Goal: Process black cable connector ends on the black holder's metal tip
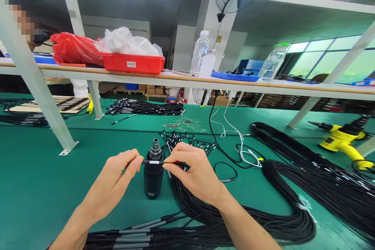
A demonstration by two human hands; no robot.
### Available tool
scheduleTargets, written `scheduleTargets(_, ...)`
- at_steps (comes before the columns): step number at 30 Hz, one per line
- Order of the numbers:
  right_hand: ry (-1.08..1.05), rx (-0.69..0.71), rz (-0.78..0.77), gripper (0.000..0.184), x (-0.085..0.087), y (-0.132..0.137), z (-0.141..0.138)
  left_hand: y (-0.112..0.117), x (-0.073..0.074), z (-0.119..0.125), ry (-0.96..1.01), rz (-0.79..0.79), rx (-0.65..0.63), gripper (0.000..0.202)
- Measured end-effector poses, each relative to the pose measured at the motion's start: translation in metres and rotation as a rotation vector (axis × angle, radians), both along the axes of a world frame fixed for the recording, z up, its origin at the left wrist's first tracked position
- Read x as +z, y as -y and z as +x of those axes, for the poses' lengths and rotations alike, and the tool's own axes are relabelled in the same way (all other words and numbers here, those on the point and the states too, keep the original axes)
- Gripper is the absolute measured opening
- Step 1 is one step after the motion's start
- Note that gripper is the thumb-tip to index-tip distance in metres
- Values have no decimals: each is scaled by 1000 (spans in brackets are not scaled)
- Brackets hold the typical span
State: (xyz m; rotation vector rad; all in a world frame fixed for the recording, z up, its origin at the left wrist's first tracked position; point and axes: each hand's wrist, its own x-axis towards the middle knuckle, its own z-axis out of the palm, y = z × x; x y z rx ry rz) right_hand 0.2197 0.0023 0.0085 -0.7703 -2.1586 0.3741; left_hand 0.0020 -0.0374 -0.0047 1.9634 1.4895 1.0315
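Between my two hands a thin black cable (145,161) with a white sleeve (154,162) is stretched level. My left hand (117,175) pinches its left side between thumb and fingers. On the right side of the sleeve, my right hand (193,168) pinches the same cable. Just behind the sleeve stands a black heat gun (153,181), upright with its metal nozzle (155,149) pointing up; I cannot tell whether the cable touches it. A large bundle of black cables (187,195) runs beneath my right hand and forearm.
More cable bundles (331,179) cover the right side of the green table (123,134). A yellow heat gun (340,138) lies at far right. White cords (241,144) hang from the shelf (181,78), which holds a red bin (133,63) and bottles. A person (26,23) is at far left.
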Motion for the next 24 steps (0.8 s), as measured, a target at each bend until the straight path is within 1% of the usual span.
scheduleTargets(5,-22,-6,28,10,2,-4,-1,-5,-4,1,116,-53,33,56)
scheduleTargets(8,-17,-11,43,11,5,-7,-1,-7,-3,3,144,-67,51,57)
scheduleTargets(13,-25,-17,42,12,13,-14,0,-13,9,5,98,32,26,50)
scheduleTargets(18,-23,0,45,15,22,-23,-1,-26,19,3,90,68,29,48)
scheduleTargets(20,-16,5,40,15,24,-26,-1,-31,20,1,104,66,5,46)
scheduleTargets(24,-33,3,-37,16,25,-30,0,-37,22,-3,159,33,-130,38)
